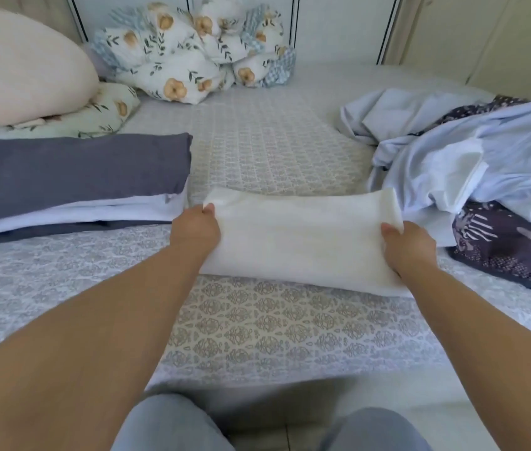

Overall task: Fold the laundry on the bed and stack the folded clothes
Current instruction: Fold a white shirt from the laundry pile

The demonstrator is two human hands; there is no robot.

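A folded white cloth [300, 236] lies across the middle of the patterned bed [274, 327]. My left hand [196, 227] grips its left end, thumb on top near the far corner. My right hand [409, 244] grips its right end, thumb on top and fingers under the fold. To the left sits a stack of folded clothes [72, 187], dark grey on top, pale lilac and another dark piece beneath. On the right lies a heap of unfolded laundry [472, 161], pale blue and white, with a dark purple printed piece [505, 245] at its near side.
A floral duvet [192, 50] is bundled at the head of the bed. A large cream pillow [20, 66] rests at the back left over a floral pillow [104, 109]. My knees in grey trousers [173, 424] stand at the bed's near edge.
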